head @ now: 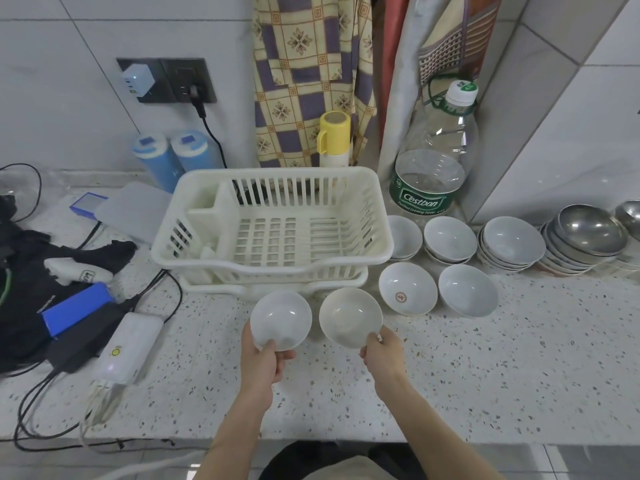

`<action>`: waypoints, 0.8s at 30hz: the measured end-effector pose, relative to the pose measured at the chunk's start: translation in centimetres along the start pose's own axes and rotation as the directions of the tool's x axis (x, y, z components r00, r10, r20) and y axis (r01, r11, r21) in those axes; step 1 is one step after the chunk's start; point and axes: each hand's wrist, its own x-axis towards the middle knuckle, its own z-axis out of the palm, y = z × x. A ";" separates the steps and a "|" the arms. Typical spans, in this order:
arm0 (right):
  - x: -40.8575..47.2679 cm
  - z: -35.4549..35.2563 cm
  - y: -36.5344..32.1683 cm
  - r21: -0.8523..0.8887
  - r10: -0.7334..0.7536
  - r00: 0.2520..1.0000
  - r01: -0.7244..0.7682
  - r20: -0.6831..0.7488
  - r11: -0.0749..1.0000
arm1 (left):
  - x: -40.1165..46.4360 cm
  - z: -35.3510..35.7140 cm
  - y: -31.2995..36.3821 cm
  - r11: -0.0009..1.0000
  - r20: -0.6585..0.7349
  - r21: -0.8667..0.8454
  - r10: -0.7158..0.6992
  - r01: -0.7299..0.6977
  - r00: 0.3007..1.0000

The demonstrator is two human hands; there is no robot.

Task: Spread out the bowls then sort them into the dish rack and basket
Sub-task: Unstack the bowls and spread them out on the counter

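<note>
**A:** What fills the speckled counter (pixel 450 368) here?

**B:** The cream dish rack (pixel 273 223) dominates at 12 o'clock, standing on its drip tray with its compartments bare. At 1 o'clock beside it stands a big clear water bottle (pixel 434 157) with a green label.

**A:** And the bowls?

**B:** At 3 o'clock, along the wall, sits a stack of steel bowls (pixel 588 237), then a stack of white bowls (pixel 510 244), then two more white bowls (pixel 449 239) toward the rack. In front of those, two single bowls rest apart on the counter: a plain one (pixel 467 290) and one with a red mark (pixel 408 289) inside.

**A:** The hands?

**B:** At 6 o'clock. The left hand (pixel 265 362) grips the near rim of a white bowl (pixel 281 320), thumb over the edge. The right hand (pixel 384 355) pinches the near rim of a cream bowl (pixel 350 317). Both bowls sit side by side, just in front of the rack, not touching each other.

**A:** Anything at 9 o'clock?

**B:** A white power bank (pixel 128 348), a blue box (pixel 74 308) and black cables.
</note>
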 end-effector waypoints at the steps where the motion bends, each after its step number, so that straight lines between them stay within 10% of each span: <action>1: 0.0 0.0 0.1 0.001 -0.001 1.000 0.001 0.002 1.000 | 0.0 0.0 0.1 1.000 0.001 -0.002 -0.002 0.002 1.000; 24: -1.4 1.9 0.4 0.026 0.017 0.987 -0.021 0.158 0.999 | -0.2 -0.4 -1.2 0.995 0.014 -0.097 0.033 -0.031 0.999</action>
